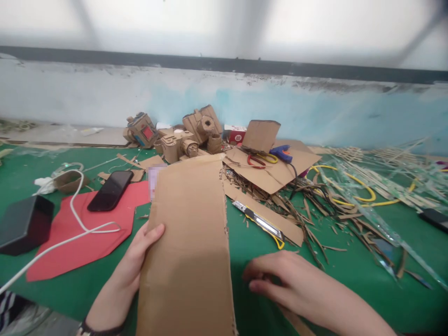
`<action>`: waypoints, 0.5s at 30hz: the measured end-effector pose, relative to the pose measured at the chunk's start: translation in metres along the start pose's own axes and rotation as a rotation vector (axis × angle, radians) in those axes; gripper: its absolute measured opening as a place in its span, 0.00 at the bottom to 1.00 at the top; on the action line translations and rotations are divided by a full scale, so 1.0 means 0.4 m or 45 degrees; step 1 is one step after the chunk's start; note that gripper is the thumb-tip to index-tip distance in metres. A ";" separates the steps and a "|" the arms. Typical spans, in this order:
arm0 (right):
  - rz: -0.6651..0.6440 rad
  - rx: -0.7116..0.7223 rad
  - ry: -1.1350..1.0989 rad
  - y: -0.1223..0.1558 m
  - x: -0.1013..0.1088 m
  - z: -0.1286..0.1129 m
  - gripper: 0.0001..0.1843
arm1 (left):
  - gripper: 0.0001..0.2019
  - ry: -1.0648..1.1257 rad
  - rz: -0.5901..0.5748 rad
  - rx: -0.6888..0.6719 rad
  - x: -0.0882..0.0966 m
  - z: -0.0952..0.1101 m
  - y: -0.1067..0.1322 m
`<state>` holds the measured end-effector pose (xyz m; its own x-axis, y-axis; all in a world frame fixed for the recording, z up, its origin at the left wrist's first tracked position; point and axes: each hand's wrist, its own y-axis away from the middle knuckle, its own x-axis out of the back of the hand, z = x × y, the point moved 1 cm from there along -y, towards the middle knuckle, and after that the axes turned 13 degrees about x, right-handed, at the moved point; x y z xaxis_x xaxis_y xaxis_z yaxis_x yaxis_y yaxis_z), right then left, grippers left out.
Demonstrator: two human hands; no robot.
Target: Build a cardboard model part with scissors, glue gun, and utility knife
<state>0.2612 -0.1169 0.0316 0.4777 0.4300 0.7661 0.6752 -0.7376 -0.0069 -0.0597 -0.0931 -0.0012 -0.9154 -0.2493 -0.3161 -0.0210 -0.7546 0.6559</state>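
Note:
My left hand (135, 261) grips the left edge of a long brown cardboard sheet (191, 242), thumb on top, holding it tilted up off the green table (245, 233). My right hand (280, 277) rests on the table just right of the sheet, fingers curled and pressed together near its edge; whether they pinch anything is hidden. A utility knife (261, 223) lies on a cardboard strip a little beyond my right hand.
A black phone (110, 190) lies on red paper (80, 233) with a white cable (75, 219) and a black box (24, 224) at left. Cardboard models (189, 135), red-handled scissors (257, 159), a blue glue gun (282, 153) and cardboard scraps (315, 205) fill the back and right.

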 end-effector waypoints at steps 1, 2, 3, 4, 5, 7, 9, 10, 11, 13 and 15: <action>0.105 -0.009 0.061 0.008 0.011 0.014 0.08 | 0.39 0.001 -0.015 -0.004 -0.003 0.001 -0.001; 0.237 -0.024 0.171 0.010 0.020 0.032 0.10 | 0.41 -0.001 -0.034 -0.010 -0.006 0.002 -0.002; 0.374 -0.059 0.323 0.008 0.025 0.054 0.12 | 0.43 -0.005 -0.055 -0.019 -0.009 0.004 -0.004; 0.476 -0.103 0.491 0.001 0.026 0.077 0.14 | 0.44 -0.011 -0.078 -0.030 -0.011 0.006 -0.006; 0.538 -0.149 0.653 -0.010 0.023 0.099 0.16 | 0.46 -0.015 -0.102 -0.039 -0.013 0.008 -0.008; 0.543 -0.183 0.866 -0.037 0.010 0.138 0.18 | 0.47 -0.020 -0.145 -0.052 -0.016 0.010 -0.011; 0.500 -0.182 0.931 -0.060 -0.006 0.164 0.16 | 0.48 -0.014 -0.186 -0.064 -0.017 0.011 -0.012; 0.494 -0.179 0.914 -0.066 -0.013 0.171 0.14 | 0.49 -0.006 -0.199 -0.071 -0.019 0.011 -0.012; 0.512 -0.181 0.869 -0.068 -0.018 0.176 0.13 | 0.49 0.002 -0.205 -0.079 -0.020 0.012 -0.012; 0.614 -0.196 0.697 -0.060 -0.021 0.178 0.11 | 0.47 0.021 -0.173 -0.098 -0.023 0.014 -0.013; 0.784 -0.222 0.453 -0.044 -0.018 0.173 0.13 | 0.44 0.019 -0.123 -0.117 -0.027 0.021 -0.017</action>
<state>0.2848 -0.0709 -0.0182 0.5102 -0.2628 0.8189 0.2299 -0.8759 -0.4243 -0.0529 -0.0800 0.0034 -0.9049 -0.1812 -0.3851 -0.0713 -0.8276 0.5568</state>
